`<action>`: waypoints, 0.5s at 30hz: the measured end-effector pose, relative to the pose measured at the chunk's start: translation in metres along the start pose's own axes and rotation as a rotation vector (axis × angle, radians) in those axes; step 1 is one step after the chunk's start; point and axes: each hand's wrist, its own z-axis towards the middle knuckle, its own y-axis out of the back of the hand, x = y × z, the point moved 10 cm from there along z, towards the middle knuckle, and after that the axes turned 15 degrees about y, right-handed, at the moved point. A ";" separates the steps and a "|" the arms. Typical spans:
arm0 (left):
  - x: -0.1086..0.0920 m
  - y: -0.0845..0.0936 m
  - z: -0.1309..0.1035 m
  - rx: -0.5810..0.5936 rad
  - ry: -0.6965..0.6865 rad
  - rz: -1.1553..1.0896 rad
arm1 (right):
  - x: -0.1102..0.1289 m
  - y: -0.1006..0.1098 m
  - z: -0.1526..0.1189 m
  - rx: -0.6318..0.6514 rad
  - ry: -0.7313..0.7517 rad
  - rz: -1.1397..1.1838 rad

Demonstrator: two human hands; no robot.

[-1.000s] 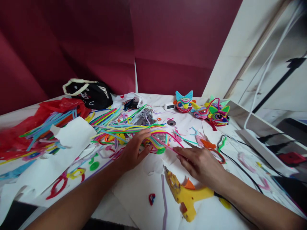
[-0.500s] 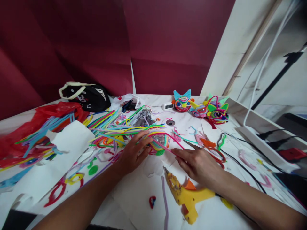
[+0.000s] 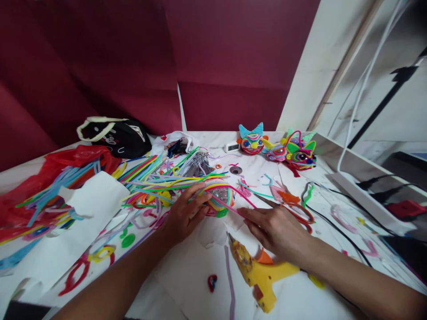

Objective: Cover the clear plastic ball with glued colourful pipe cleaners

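Note:
Near the middle of the table sits a rounded craft piece (image 3: 218, 195), clear in part and wrapped with coloured pipe cleaners. My left hand (image 3: 187, 213) is closed on its left side, fingers bent over the strands. A pink pipe cleaner (image 3: 230, 208) runs from under those fingertips across the front of the craft piece. Its right end is pinched in my right hand (image 3: 276, 229). Another, darker pink pipe cleaner (image 3: 243, 195) arches over the top of the piece. Below my right hand lies a yellow hot glue gun (image 3: 263, 275), its nozzle pointing toward the craft piece.
Loose pipe cleaners (image 3: 147, 173) spread leftward to a red plastic bag (image 3: 80, 155). Orange-handled scissors (image 3: 298, 213) lie beyond my right hand. Finished animal-face crafts (image 3: 251, 144) and a small digital display (image 3: 231, 147) stand behind. A black bag (image 3: 125, 140) is back left; a power strip (image 3: 370, 200) is right.
The whole view has shifted slightly. Both hands keep nearly the same position on the craft piece and the pink pipe cleaner.

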 end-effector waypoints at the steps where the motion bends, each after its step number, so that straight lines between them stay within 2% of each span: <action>1: 0.001 0.000 0.000 0.003 0.001 -0.001 | -0.001 -0.002 0.000 0.013 -0.004 0.001; 7: 0.003 -0.001 0.000 0.006 0.003 0.005 | -0.002 -0.002 0.000 0.035 -0.008 0.002; 15: 0.002 0.000 0.001 0.002 -0.001 0.015 | 0.000 0.007 -0.008 -0.008 0.028 -0.028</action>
